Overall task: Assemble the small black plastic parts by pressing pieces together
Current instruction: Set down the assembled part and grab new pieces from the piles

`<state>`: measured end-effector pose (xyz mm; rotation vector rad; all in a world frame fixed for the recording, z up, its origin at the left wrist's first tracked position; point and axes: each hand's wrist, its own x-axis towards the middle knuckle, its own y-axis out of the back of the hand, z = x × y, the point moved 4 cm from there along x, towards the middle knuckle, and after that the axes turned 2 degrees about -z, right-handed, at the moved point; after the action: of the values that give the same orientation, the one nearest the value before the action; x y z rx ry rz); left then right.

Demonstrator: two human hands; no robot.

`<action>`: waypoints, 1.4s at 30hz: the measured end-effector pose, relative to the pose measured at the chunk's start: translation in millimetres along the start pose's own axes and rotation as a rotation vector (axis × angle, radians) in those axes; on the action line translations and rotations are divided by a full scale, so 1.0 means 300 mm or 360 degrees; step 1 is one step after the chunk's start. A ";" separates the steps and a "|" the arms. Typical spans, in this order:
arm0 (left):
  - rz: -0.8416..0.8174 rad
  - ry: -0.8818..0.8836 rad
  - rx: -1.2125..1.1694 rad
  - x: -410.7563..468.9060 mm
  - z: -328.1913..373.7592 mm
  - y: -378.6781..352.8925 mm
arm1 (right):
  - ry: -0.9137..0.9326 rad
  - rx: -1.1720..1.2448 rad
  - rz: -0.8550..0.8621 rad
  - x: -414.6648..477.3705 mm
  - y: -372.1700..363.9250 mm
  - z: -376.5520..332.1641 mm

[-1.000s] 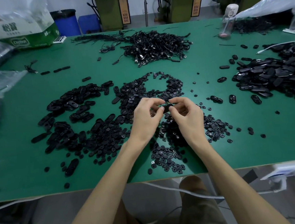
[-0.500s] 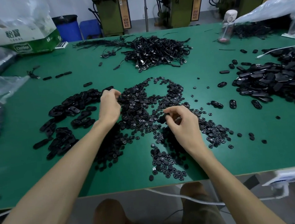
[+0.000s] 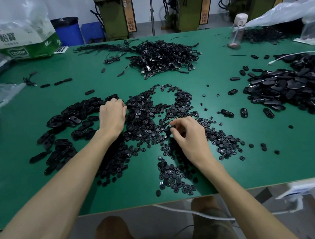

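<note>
One small black part is pinched by right hand; left hand, well apart, is curled at oval-shell pile, hold undeterminable.

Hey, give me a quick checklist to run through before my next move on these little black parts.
1. Right hand has a part: ok, it pinches a small black piece at the fingertips.
2. Left hand has a mating part: cannot tell, its curled fingers hide what is under them.
3. Oval pieces within reach: ok, the left hand is at that pile's edge.
4. Round pieces within reach: ok, the pile lies between the hands.
5. Parts brought together for pressing: not ok, the hands are apart.
</note>
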<state>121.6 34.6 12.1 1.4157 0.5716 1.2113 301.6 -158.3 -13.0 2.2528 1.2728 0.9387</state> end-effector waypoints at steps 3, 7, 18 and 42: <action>0.0121 0.0101 -0.0335 -0.025 0.017 0.032 | 0.0002 -0.0012 -0.0042 0.003 -0.003 -0.010; -0.0083 0.0245 -0.1213 -0.106 0.124 0.056 | -0.0107 0.0223 0.0099 0.009 0.043 -0.013; -0.0351 0.0186 -0.1866 -0.293 0.283 0.076 | -0.0578 -0.0049 0.0508 0.050 0.382 0.234; -0.0404 0.0331 -0.2312 -0.368 0.282 -0.013 | -0.0073 -0.0386 -0.0150 0.025 0.116 0.019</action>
<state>159.2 -96.2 -16.2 -0.0129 -0.0822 1.1189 329.3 -169.7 7.2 1.9998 1.1660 0.9461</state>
